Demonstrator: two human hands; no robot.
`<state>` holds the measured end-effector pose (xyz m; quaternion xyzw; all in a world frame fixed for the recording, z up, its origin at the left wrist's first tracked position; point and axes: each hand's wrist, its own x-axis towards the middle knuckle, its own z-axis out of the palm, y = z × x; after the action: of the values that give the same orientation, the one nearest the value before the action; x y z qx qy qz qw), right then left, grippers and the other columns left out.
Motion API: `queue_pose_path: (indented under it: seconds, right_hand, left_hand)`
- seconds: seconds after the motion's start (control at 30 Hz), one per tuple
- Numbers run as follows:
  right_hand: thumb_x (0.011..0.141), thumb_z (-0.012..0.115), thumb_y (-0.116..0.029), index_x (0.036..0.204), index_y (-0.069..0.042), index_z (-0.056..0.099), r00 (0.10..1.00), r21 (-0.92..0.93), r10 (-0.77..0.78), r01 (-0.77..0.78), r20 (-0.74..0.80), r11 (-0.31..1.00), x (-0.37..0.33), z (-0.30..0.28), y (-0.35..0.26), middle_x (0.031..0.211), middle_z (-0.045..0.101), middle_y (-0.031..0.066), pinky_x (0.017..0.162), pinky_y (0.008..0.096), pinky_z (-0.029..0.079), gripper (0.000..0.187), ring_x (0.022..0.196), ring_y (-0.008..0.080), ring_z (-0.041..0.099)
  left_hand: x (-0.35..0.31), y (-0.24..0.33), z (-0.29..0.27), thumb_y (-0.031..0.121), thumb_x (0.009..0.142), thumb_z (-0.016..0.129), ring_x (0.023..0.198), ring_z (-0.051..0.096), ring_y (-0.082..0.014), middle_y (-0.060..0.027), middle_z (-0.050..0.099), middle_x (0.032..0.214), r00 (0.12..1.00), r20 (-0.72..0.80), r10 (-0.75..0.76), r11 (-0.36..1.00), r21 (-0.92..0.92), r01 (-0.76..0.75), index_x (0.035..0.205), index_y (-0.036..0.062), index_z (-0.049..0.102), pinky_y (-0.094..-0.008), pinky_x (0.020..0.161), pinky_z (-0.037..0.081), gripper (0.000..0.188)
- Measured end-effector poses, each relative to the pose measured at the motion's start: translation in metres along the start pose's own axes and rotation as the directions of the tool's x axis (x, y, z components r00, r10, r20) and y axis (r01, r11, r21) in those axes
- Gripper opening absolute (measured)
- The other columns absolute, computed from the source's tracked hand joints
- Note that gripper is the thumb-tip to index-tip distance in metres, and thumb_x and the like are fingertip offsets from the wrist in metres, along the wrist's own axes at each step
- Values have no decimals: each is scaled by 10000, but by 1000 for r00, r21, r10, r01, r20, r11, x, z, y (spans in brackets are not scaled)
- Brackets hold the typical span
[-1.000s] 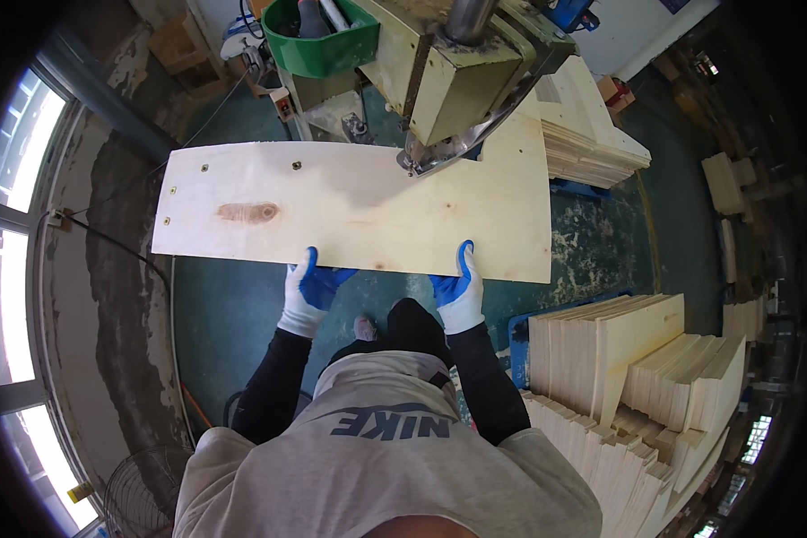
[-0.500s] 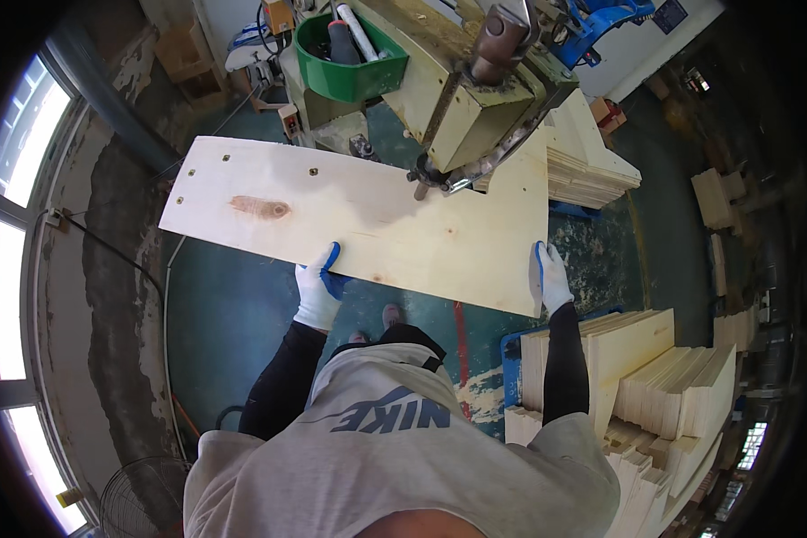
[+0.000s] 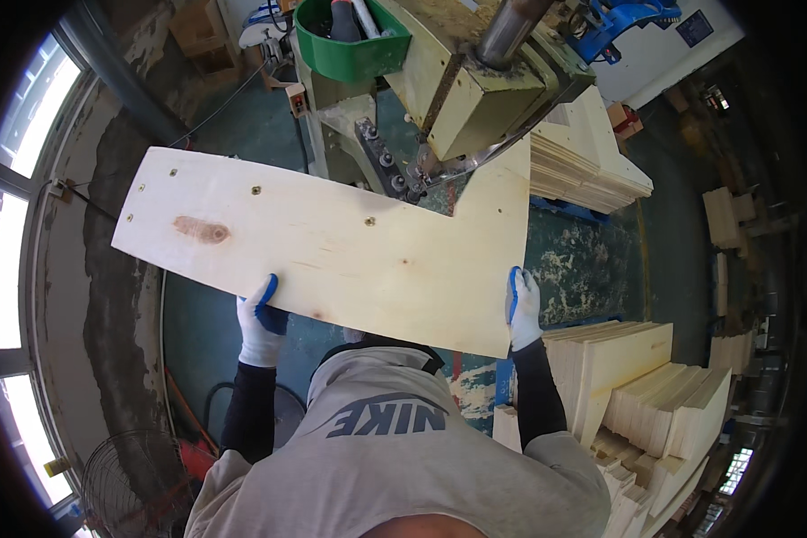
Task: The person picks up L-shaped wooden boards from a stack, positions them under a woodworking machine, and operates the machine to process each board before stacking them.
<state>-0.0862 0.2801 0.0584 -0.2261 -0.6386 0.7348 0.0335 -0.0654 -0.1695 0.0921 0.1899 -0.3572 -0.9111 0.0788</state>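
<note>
A long pale wooden board (image 3: pixel 332 247) with a reddish knot near its left end and several small holes lies flat under the head of a yellow-green drilling machine (image 3: pixel 475 90). My left hand (image 3: pixel 260 318), in a white and blue glove, grips the board's near edge left of its middle. My right hand (image 3: pixel 522 305), gloved the same way, holds the board's right end. The board's right far corner sits beneath the machine's drill spindles (image 3: pixel 403 175).
A green tub (image 3: pixel 354 49) with bottles rests on the machine. Stacks of cut boards stand at the right (image 3: pixel 637 377) and behind the machine (image 3: pixel 583 161). Sawdust covers the green floor (image 3: pixel 592 269). A fan (image 3: pixel 130 484) stands at lower left, by the windows.
The board has swung and slid to the right under the machine. My right hand moved from the near edge to the board's right end; my left hand shifted along the near edge.
</note>
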Motion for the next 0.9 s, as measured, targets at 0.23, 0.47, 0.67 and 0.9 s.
queue_pose_path:
  seconds: [0.23, 0.47, 0.67, 0.9]
  right_hand:
    - [1040, 580, -244, 1078, -33, 608, 984, 46, -67, 60, 162, 997, -8, 72, 9, 885, 543, -57, 669, 215, 403, 216, 769, 31, 474]
    - [1042, 566, -222, 1063, -61, 599, 969, 51, -80, 70, 234, 996, 8, 118, 15, 902, 553, -45, 687, 226, 414, 166, 787, 40, 483]
    - [1057, 514, -241, 1278, 6, 548, 975, -17, -26, 30, 222, 999, 12, 122, 31, 1126, 601, 31, 875, 272, 461, 333, 987, 101, 540]
    - [1059, 502, -247, 1311, 38, 537, 971, -55, -83, 98, 224, 994, 4, 132, 36, 1201, 627, 95, 934, 296, 461, 383, 1065, 144, 567]
  left_hand:
    - [-27, 44, -58, 95, 989, 585, 1188, 625, -273, -118, 625, 1289, 985, -90, 148, 988, 45, -145, 1364, 26, 539, -441, 1025, 514, 384]
    - [-12, 46, -90, 149, 1013, 584, 1187, 612, -258, -116, 618, 1286, 984, -91, 153, 988, -20, -155, 1374, 48, 524, -431, 988, 524, 379]
    - [2, 34, -105, 157, 1048, 549, 1214, 588, -228, -103, 594, 1318, 972, -39, 232, 956, 193, -221, 1401, 33, 487, -403, 1032, 502, 380]
    - [20, 41, -110, 177, 1069, 507, 1207, 607, -212, -116, 611, 1323, 969, -112, 221, 962, 186, -198, 1358, -41, 539, -373, 1025, 511, 363]
